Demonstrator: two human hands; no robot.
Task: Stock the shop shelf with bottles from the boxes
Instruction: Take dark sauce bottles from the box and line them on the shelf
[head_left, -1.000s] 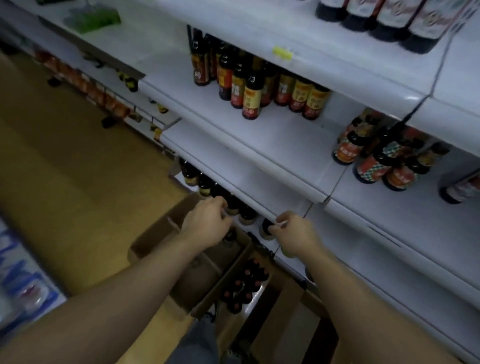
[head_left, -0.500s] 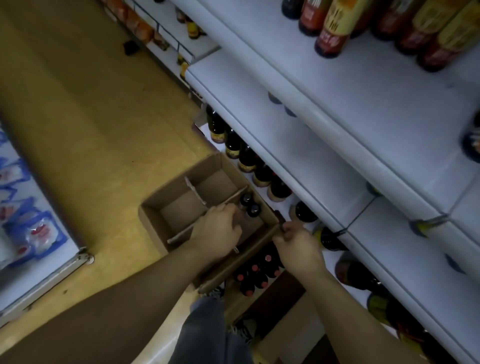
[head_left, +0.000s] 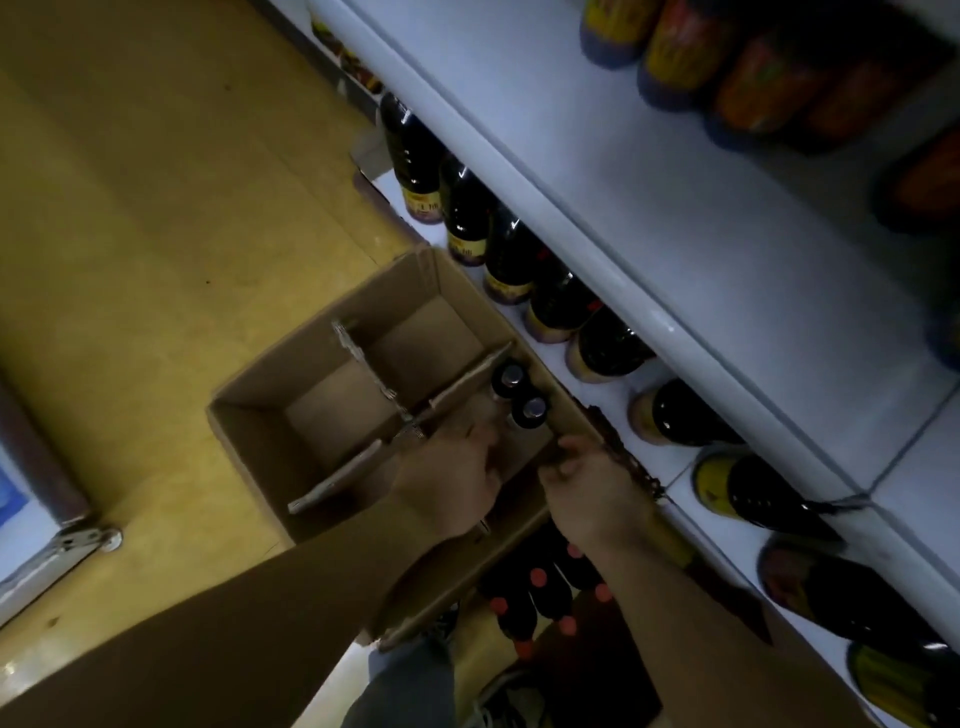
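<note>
An open cardboard box (head_left: 260, 384) with dividers stands on the floor against the bottom shelf (head_left: 675, 467). Two dark bottles (head_left: 511, 376) stand in its right-hand compartment. My left hand (head_left: 452, 483) reaches down into that compartment just short of the bottles; its fingers are hidden. My right hand (head_left: 587, 488) grips the box's right wall with curled fingers. Several dark bottles (head_left: 561, 301) stand in a row on the bottom shelf.
Several red-capped bottles (head_left: 540, 582) sit in a second box under the first one. A white upper shelf (head_left: 675, 208) with orange-labelled bottles (head_left: 727, 62) overhangs the bottom row. Yellow floor (head_left: 156, 208) lies to the left, with a metal-cornered unit (head_left: 88, 538) at the left edge.
My view has dropped from the upper shelves to the box on the floor. Both hands came down with it, the left into the box, the right onto its wall.
</note>
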